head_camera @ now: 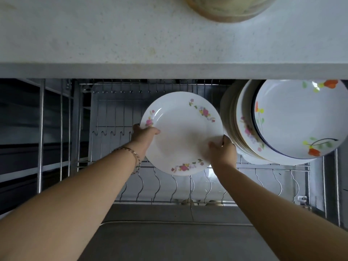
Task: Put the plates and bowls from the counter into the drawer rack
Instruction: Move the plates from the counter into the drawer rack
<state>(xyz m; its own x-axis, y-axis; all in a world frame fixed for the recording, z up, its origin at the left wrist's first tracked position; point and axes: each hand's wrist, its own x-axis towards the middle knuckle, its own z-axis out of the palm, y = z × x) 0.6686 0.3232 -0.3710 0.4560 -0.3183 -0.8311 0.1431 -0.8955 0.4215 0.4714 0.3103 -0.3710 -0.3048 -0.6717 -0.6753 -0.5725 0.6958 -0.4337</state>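
Observation:
A white plate with pink flowers (181, 132) is held tilted over the wire drawer rack (116, 117), below the counter edge. My left hand (144, 133) grips its left rim, thumb on the face. My right hand (224, 149) grips its lower right rim. To the right, a row of several plates (293, 117) stands tilted in the rack, the front one white with orange flowers. On the counter (113, 34) at the top, the lower part of a tan bowl (227, 8) shows, blurred.
The wire slots on the rack's left (111, 110) and the wavy dividers along its near side (169, 183) hold nothing. A vertical metal frame (41, 132) stands at far left. The grey drawer front (177, 234) lies below my arms.

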